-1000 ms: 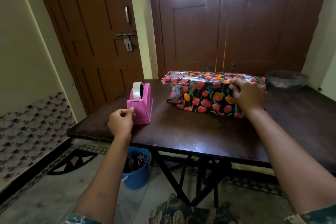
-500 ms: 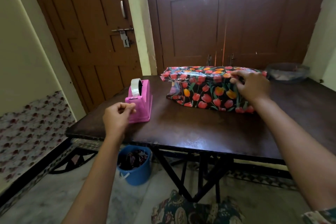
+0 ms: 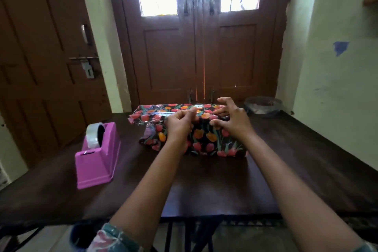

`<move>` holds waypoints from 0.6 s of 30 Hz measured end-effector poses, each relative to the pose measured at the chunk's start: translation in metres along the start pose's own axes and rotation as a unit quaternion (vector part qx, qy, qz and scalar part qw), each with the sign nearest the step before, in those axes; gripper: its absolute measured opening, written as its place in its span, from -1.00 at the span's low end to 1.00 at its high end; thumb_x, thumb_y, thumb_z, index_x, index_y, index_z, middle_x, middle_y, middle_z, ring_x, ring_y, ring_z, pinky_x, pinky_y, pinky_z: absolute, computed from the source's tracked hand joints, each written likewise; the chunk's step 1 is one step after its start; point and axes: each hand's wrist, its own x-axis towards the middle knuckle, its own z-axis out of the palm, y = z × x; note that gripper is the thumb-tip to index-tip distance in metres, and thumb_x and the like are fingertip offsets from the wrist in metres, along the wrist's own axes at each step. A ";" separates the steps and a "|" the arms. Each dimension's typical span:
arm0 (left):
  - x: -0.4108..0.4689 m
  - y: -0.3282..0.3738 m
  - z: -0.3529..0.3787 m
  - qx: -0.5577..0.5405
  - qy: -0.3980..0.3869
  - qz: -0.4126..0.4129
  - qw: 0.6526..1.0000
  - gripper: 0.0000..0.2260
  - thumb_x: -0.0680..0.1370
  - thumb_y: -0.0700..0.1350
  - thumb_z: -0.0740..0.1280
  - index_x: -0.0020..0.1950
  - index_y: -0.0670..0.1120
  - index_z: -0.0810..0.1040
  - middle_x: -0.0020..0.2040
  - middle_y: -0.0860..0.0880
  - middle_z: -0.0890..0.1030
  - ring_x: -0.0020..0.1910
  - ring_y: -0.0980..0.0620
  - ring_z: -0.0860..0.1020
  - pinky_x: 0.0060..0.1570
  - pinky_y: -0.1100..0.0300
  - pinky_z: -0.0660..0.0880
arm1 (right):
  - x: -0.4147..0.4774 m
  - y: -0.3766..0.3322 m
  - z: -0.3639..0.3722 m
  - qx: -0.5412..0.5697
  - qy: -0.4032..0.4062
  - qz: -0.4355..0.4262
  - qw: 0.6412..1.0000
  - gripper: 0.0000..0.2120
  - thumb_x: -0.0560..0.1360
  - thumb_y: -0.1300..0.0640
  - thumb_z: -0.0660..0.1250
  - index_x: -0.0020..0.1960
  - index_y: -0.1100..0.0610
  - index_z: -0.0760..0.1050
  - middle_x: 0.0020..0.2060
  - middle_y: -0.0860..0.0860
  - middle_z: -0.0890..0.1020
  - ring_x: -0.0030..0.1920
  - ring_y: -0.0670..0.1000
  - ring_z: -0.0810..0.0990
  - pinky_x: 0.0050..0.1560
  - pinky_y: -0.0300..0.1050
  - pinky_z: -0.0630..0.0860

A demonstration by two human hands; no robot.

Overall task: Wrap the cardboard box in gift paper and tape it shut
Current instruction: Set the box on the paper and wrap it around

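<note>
Where left hand (image 3: 179, 127) and right hand (image 3: 233, 122) gather, box (image 3: 206, 139) lies beneath.

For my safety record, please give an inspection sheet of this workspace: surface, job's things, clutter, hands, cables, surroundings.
Surface: dark wooden table.
Job's things: box in tulip paper, left end loose and unfolded; pink tape dispenser stands left of it, apart.
Clutter: bowl at the table's far right corner.
Hands: left hand at the box's top, fingers curled, whether they pinch tape cannot be told; right hand with spread fingers touching the box's top.
Cables: nothing seen.
Surroundings: brown double door behind the table; pale walls.
</note>
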 end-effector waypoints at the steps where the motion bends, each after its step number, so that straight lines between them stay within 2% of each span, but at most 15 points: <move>1: 0.003 -0.002 0.006 0.022 -0.004 0.002 1.000 -0.77 0.51 -0.10 0.37 -0.33 -0.10 0.51 -0.41 0.03 0.55 -0.50 0.20 0.42 -0.48 0.42 0.37 | 0.001 0.002 0.000 0.003 0.003 -0.003 1.000 -0.34 0.28 0.11 0.55 0.29 0.14 0.35 -0.03 0.04 0.68 -0.03 -0.03 0.62 0.08 -0.16 0.52; 5: 0.008 -0.012 0.014 0.085 -0.002 0.019 0.996 -0.78 0.49 -0.07 0.40 -0.34 -0.09 0.54 -0.35 0.01 0.58 -0.39 0.19 0.50 -0.36 0.33 0.42 | 0.000 0.005 0.003 -0.006 0.020 -0.024 1.000 -0.31 0.27 0.07 0.55 0.31 0.16 0.34 -0.03 0.03 0.68 0.01 -0.03 0.62 0.09 -0.22 0.47; 9: 0.008 -0.015 0.015 0.106 -0.013 0.024 0.994 -0.82 0.50 -0.07 0.38 -0.29 -0.07 0.56 -0.34 0.03 0.59 -0.47 0.28 0.52 -0.40 0.37 0.45 | 0.000 0.007 0.005 -0.018 0.022 -0.036 0.999 -0.33 0.28 0.08 0.54 0.30 0.16 0.35 -0.02 0.03 0.67 0.02 -0.03 0.62 0.10 -0.23 0.45; 12: 0.010 -0.016 0.016 0.161 -0.010 0.041 0.986 -0.82 0.49 -0.04 0.39 -0.29 -0.06 0.58 -0.30 -0.02 0.63 -0.31 0.07 0.61 -0.22 0.11 0.59 | 0.001 0.008 0.005 -0.022 0.026 -0.043 0.998 -0.33 0.29 0.09 0.54 0.31 0.17 0.34 0.00 0.04 0.67 0.03 -0.02 0.62 0.10 -0.22 0.47; 14: 0.012 -0.017 0.018 0.206 0.001 0.056 0.977 -0.80 0.48 -0.01 0.40 -0.31 -0.06 0.59 -0.29 -0.06 0.65 -0.28 -0.03 0.64 -0.18 -0.02 0.62 | 0.001 0.008 0.005 -0.020 0.025 -0.046 0.998 -0.32 0.28 0.09 0.54 0.31 0.17 0.34 0.01 0.05 0.67 0.04 -0.02 0.62 0.09 -0.25 0.46; 18: 0.015 -0.015 0.015 0.323 0.015 0.092 0.942 -0.76 0.48 0.07 0.39 -0.32 -0.04 0.58 -0.33 -0.02 0.65 -0.34 0.03 0.64 -0.24 0.03 0.61 | 0.001 0.011 0.002 0.002 0.005 -0.037 0.999 -0.30 0.28 0.07 0.54 0.32 0.15 0.32 0.02 0.04 0.66 0.04 -0.03 0.61 0.06 -0.28 0.44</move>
